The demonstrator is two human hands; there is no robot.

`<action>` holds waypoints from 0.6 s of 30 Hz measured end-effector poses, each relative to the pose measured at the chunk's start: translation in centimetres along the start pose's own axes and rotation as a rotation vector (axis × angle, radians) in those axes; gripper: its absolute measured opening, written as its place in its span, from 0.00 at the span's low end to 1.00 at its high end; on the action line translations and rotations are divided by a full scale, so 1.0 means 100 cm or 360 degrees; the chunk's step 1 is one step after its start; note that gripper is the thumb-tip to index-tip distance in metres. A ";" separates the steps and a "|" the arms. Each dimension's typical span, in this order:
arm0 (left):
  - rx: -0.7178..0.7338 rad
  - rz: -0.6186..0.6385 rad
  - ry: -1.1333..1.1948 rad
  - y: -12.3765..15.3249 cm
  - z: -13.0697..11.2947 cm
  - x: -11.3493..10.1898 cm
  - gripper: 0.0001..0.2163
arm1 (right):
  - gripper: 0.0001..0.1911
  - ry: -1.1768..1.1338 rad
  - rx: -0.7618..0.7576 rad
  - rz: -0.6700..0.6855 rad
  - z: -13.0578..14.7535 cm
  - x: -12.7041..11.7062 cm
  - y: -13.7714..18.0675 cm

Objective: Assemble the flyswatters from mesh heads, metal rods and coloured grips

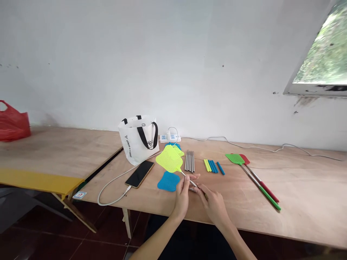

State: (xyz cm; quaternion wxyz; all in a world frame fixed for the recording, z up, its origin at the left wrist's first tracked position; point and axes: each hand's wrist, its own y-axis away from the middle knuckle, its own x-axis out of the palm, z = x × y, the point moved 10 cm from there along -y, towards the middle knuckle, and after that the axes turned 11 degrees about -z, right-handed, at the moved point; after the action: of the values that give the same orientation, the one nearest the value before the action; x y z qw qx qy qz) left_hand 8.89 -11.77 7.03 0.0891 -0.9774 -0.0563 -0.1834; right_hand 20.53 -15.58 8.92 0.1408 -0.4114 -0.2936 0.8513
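A yellow fly swatter [168, 159] is held over the table, its mesh head tilted to the upper left and its thin metal rod running down to the right. My left hand [182, 198] grips the rod below the head, with some fingers stretched out past it. My right hand [214, 204] is closed around the lower end of the same rod; its fingers hide that end. Under the yellow head lies a blue mesh swatter head [168, 181]. Behind it are several metal rods [189, 161] in a row. Short yellow grips [207, 165] and blue grips [213, 166] lie to their right.
Green [235, 159] and red [245, 159] swatters lie at the right. A phone [140, 174] on a white cable, a white bag [138, 141] and a power strip [170, 138] stand left and behind. The wooden table [298, 195] meets the wall.
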 end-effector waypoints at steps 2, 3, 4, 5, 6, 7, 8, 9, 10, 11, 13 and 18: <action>0.0031 -0.0079 -0.0009 -0.005 -0.001 -0.008 0.20 | 0.24 0.0136 -0.0092 -0.0032 0.004 -0.001 -0.001; 0.0050 -0.0127 0.0011 -0.008 -0.002 -0.014 0.20 | 0.24 0.0197 -0.0141 -0.0051 0.005 -0.002 -0.002; 0.0068 -0.0188 0.0060 -0.012 -0.004 -0.021 0.20 | 0.25 0.0247 -0.0188 -0.0064 0.005 -0.004 -0.004; 0.0082 -0.0260 0.0132 -0.018 -0.007 -0.029 0.20 | 0.25 0.0288 -0.0230 -0.0067 0.003 -0.005 -0.005; 0.0096 -0.0332 0.0213 -0.024 -0.011 -0.038 0.20 | 0.24 0.0322 -0.0267 -0.0062 0.000 -0.008 -0.007; 0.0114 -0.0406 0.0294 -0.030 -0.015 -0.048 0.21 | 0.24 0.0351 -0.0299 -0.0053 -0.006 -0.011 -0.010; 0.0140 -0.0455 0.0350 -0.036 -0.021 -0.056 0.21 | 0.24 0.0370 -0.0322 -0.0040 -0.014 -0.015 -0.012; 0.0178 -0.0475 0.0389 -0.043 -0.029 -0.064 0.21 | 0.24 0.0375 -0.0339 -0.0024 -0.023 -0.019 -0.015; 0.0218 -0.0484 0.0426 -0.049 -0.037 -0.070 0.21 | 0.25 0.0373 -0.0343 -0.0014 -0.034 -0.024 -0.017; 0.0259 -0.0489 0.0464 -0.054 -0.046 -0.077 0.21 | 0.25 0.0361 -0.0339 0.0003 -0.046 -0.030 -0.019; 0.0346 -0.0555 0.0559 -0.063 -0.063 -0.095 0.20 | 0.25 0.0334 -0.0297 0.0009 -0.072 -0.043 -0.022; 0.0474 -0.0748 0.0679 -0.074 -0.091 -0.140 0.20 | 0.27 0.0232 -0.0072 -0.0069 -0.129 -0.074 -0.021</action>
State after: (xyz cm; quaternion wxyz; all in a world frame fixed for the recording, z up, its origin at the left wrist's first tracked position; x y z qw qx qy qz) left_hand -8.32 -7.41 11.39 0.1959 -0.8536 -0.2862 -0.3886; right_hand 35.21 -12.52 8.47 0.1709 -0.4688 -0.3107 0.8090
